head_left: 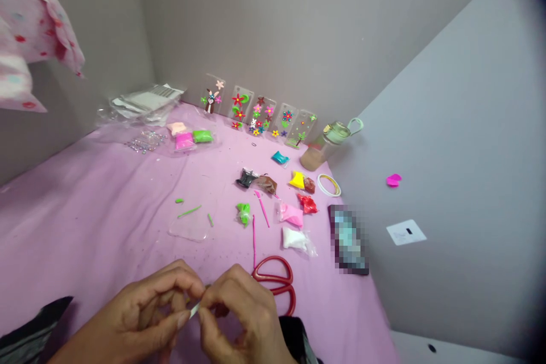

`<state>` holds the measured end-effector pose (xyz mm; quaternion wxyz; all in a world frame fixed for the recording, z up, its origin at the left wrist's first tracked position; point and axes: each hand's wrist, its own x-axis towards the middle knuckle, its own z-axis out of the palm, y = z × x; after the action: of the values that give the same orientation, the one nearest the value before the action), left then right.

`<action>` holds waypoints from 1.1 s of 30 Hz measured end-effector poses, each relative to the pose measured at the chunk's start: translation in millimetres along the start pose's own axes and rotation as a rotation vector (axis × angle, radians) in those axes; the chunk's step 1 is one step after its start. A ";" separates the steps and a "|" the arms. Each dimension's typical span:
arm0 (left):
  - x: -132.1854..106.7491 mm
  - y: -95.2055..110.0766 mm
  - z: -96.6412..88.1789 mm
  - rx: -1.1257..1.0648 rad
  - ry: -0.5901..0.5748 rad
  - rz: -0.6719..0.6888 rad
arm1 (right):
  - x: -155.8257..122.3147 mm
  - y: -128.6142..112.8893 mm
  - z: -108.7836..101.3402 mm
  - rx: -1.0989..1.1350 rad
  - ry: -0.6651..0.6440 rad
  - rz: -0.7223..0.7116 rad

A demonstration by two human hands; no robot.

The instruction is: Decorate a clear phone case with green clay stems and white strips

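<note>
At the bottom middle, my left hand (149,310) and my right hand (243,307) meet, fingertips pinched on a small white strip of what looks like clay (194,310). My fingers hide most of that strip. Beside my right hand lie scissors with red handles (275,269), partly covered by it. Beyond my left hand lies a clear phone case (187,234), with thin green clay strips (190,211) on it and at its edge. A packet of white clay (294,238) lies ahead of my right hand.
Packets of coloured clay (291,214) and pink modelling tools (262,209) lie mid-sheet. Decorated clear cases (262,116) lean on the wall. A bottle (326,145), a tape roll (329,185) and a phone (347,239) line the right edge. Plastic-wrapped packs (147,103) lie back left.
</note>
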<state>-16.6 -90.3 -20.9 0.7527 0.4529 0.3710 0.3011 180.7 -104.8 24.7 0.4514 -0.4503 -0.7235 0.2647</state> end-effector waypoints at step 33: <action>-2.5 26.9 -2.2 -0.203 0.323 -0.037 | -18.3 27.4 -89.9 -0.652 -0.598 0.121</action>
<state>-22.9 -80.3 3.5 0.7306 0.3136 0.4632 0.3916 275.6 -110.7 36.1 0.0407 -0.5143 -0.8401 0.1673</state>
